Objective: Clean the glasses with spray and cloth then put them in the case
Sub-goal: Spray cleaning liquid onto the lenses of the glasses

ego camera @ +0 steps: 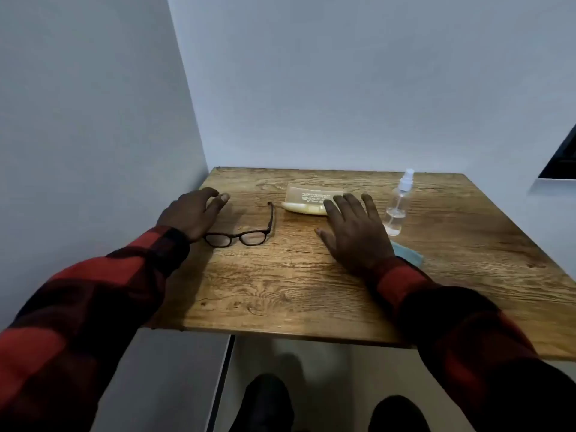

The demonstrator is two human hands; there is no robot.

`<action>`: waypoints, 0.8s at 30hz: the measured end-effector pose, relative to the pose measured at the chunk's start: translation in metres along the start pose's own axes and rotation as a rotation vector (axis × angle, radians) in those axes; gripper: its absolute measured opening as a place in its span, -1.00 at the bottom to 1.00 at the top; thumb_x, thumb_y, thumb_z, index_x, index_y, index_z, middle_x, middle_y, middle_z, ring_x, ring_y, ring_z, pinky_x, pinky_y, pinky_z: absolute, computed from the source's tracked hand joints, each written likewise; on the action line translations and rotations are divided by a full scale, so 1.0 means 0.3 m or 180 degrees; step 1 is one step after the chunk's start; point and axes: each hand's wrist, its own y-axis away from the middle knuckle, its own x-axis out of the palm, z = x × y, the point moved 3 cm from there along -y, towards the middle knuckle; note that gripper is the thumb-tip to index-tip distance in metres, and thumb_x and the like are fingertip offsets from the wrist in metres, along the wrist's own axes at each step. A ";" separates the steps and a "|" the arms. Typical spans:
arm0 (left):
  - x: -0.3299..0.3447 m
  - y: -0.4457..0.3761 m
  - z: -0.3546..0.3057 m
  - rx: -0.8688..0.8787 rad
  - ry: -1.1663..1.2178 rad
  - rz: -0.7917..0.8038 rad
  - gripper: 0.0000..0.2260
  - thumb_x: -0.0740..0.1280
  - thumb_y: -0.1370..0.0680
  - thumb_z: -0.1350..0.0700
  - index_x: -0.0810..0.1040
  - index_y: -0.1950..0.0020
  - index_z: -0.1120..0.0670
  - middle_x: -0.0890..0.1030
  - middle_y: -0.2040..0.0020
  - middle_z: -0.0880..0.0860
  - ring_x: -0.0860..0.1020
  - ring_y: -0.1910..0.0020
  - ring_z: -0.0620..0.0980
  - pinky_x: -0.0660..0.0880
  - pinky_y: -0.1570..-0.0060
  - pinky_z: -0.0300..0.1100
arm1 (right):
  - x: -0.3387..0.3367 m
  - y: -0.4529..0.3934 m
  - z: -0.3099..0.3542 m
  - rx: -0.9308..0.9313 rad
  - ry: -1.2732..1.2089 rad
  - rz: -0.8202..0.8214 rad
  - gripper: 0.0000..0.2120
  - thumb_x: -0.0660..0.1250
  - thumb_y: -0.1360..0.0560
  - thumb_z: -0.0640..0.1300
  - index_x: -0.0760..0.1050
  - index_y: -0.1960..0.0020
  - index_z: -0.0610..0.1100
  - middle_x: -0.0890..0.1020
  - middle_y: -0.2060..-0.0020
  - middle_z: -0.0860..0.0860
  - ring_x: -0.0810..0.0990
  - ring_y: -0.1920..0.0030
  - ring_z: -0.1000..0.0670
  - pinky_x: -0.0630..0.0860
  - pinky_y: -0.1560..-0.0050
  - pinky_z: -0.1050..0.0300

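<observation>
The glasses [246, 233] lie on the wooden bench [311, 291], left of centre, lenses toward the near edge and temples unfolded, one temple pointing to the far side; probably laid out like this so they are easy to pick up. The left hand [193, 213] is just beside them on the left, its wrist covering the left end of the frame, fingers loosely curved, grip holding nothing. The right hand [355, 235] is spread flat, palm down, w/ straight fingers, grip wide and empty; its fingertips reach the near side of the case [311, 201], contact I cannot tell. The case, yellowish, seems open at the far centre. The spray bottle [397, 204] stands upright at the far right, and the blue cloth [411, 255] peeks out just right of the right wrist, mostly hidden. All tools are w/in reach; I judge the cleaning is not yet begun.
</observation>
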 end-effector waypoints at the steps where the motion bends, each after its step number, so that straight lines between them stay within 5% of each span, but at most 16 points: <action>1: 0.003 0.001 0.017 -0.0098 0.0106 -0.0021 -0.48 0.06 -0.68 -0.29 0.55 -0.40 0.00 0.60 -0.37 0.13 0.55 -0.31 0.19 0.48 -0.26 0.12 | 0.009 0.001 0.013 -0.0037 -0.0002 -0.0018 -0.44 0.17 -0.60 0.19 0.47 -0.36 -0.23 0.59 -0.25 -0.21 0.53 -0.31 -0.24 0.31 -0.43 -0.29; 10: 0.047 0.033 -0.007 -0.0294 0.0500 0.0484 -0.50 0.42 -0.54 -0.25 0.60 -0.35 0.03 0.53 -0.46 0.03 0.50 -0.38 0.09 0.40 -0.21 -0.08 | 0.026 -0.016 0.084 -0.0106 -0.0033 -0.0135 -0.46 0.15 -0.59 0.21 0.48 -0.33 -0.18 0.62 -0.17 -0.16 0.57 -0.23 -0.19 0.29 -0.43 -0.28; 13: 0.063 0.027 -0.025 -0.0278 0.0778 0.0709 -0.47 0.58 -0.39 -0.23 0.63 -0.27 -0.02 0.50 -0.46 -0.09 0.61 -0.18 -0.06 0.44 -0.22 -0.16 | 0.035 -0.019 0.098 -0.0183 -0.0051 -0.0227 -0.47 0.16 -0.59 0.21 0.48 -0.33 -0.17 0.64 -0.14 -0.14 0.58 -0.20 -0.19 0.30 -0.40 -0.27; 17: 0.054 0.023 -0.017 -0.0196 0.0978 0.0945 -0.28 0.59 -0.09 -0.41 0.68 -0.16 -0.10 0.62 -0.32 -0.05 0.65 -0.17 0.02 0.52 -0.31 0.00 | 0.045 -0.023 0.112 -0.0292 -0.0070 -0.0332 -0.48 0.18 -0.59 0.20 0.49 -0.34 -0.17 0.64 -0.12 -0.14 0.59 -0.18 -0.19 0.32 -0.40 -0.28; 21: 0.052 0.033 -0.006 0.0043 0.1089 0.0957 -0.70 0.71 -0.27 0.08 0.74 0.07 -0.10 0.56 -0.36 -0.09 0.52 -0.35 -0.04 0.40 -0.28 -0.15 | 0.046 -0.024 0.131 -0.0400 -0.0146 -0.0490 -0.52 0.19 -0.60 0.17 0.50 -0.34 -0.14 0.67 -0.06 -0.13 0.63 -0.08 -0.19 0.38 -0.35 -0.28; 24: 0.055 0.035 0.034 0.0018 0.1541 0.0897 -0.79 0.67 -0.30 0.26 0.78 0.25 -0.04 0.72 -0.07 -0.14 0.47 -0.42 -0.17 0.38 -0.35 -0.18 | 0.040 -0.022 0.160 -0.0497 -0.0307 -0.0604 -0.54 0.16 -0.62 0.15 0.53 -0.32 -0.13 0.72 0.00 -0.11 0.66 -0.01 -0.17 0.41 -0.33 -0.28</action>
